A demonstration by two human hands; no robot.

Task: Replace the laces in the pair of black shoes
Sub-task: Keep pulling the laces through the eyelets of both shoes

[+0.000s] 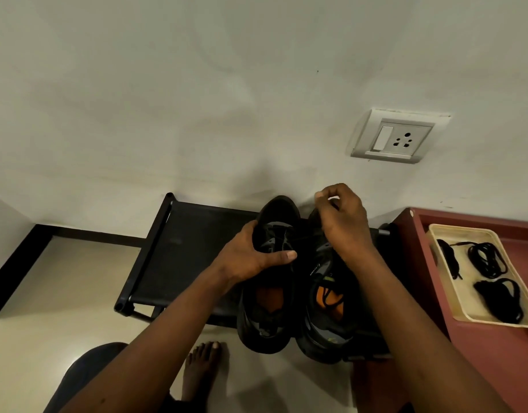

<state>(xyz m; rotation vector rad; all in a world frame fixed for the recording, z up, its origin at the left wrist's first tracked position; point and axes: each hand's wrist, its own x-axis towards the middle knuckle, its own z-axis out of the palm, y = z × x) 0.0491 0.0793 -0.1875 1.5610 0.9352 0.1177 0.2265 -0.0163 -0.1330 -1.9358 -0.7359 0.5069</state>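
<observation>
Two black shoes with orange insoles stand side by side on a low black rack (179,248), toes toward the wall. My left hand (251,257) grips the left shoe (268,308) across its laced middle. My right hand (343,222) is closed above the toe end of the right shoe (328,308), pinching a black lace (334,204) pulled up from it. A loose lace end lies inside the right shoe on the insole. Off to the right, three bundles of black laces (486,259) lie in a cream tray (453,290).
The tray rests on a reddish-brown table (495,368) beside the rack. A wall socket (400,138) is on the white wall behind. My bare foot (203,371) and knee are on the pale floor in front of the rack.
</observation>
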